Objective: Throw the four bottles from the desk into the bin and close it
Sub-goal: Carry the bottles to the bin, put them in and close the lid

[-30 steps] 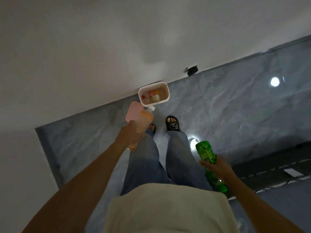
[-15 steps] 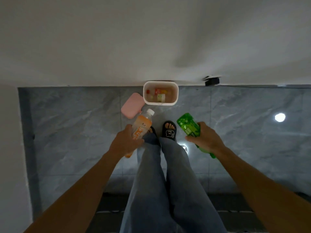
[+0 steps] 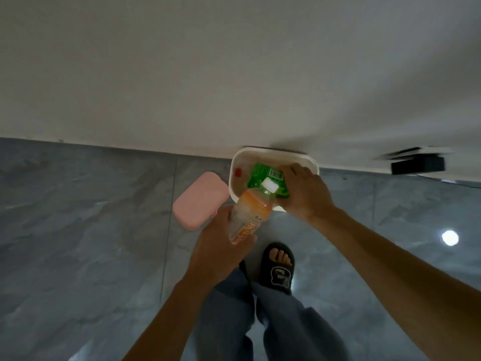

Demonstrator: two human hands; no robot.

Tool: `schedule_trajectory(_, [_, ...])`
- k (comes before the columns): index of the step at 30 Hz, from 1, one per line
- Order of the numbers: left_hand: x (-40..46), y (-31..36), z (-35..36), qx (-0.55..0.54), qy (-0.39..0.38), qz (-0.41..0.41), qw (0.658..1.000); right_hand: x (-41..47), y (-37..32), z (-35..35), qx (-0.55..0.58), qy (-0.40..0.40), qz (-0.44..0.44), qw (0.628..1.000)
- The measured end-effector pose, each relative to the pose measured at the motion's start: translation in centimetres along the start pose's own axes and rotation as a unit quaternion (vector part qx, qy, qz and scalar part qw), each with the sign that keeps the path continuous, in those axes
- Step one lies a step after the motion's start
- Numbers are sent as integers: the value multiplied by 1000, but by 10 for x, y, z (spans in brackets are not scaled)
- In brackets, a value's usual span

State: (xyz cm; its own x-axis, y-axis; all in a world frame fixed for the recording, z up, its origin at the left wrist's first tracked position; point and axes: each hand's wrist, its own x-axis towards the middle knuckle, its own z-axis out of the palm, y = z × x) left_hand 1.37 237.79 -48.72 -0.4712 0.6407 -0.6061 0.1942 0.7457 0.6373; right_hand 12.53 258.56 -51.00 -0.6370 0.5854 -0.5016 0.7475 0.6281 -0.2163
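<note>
Now, from the head view, the right hand [image 3: 303, 190] grips the green bottle [image 3: 265, 178] already inside the open white bin [image 3: 313, 162], while the left hand [image 3: 218, 246] closes around the orange bottle [image 3: 247, 217], its long axis pointing cap-first over the near rim; the pink lid [image 3: 199, 200] lies just beside.

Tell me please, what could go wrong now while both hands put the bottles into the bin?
The orange bottle in the left hand leans over the bin rim, so it may fall outside. Both bottles crowd the opening; the green bottle in the right hand could block it. The pink lid lies on the floor, easily forgotten.
</note>
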Motion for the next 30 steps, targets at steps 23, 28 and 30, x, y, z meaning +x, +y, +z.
schedule_trajectory(23, [88, -3, 36, 225, 71, 169, 957, 28, 39, 93, 71, 41, 14, 996])
schedule_trajectory(28, [110, 21, 43, 282, 58, 213, 934, -22, 49, 100, 52, 101, -51, 992])
schedule_trajectory(30, [122, 26, 50, 318, 44, 236, 917, -31, 53, 109, 41, 105, -63, 992])
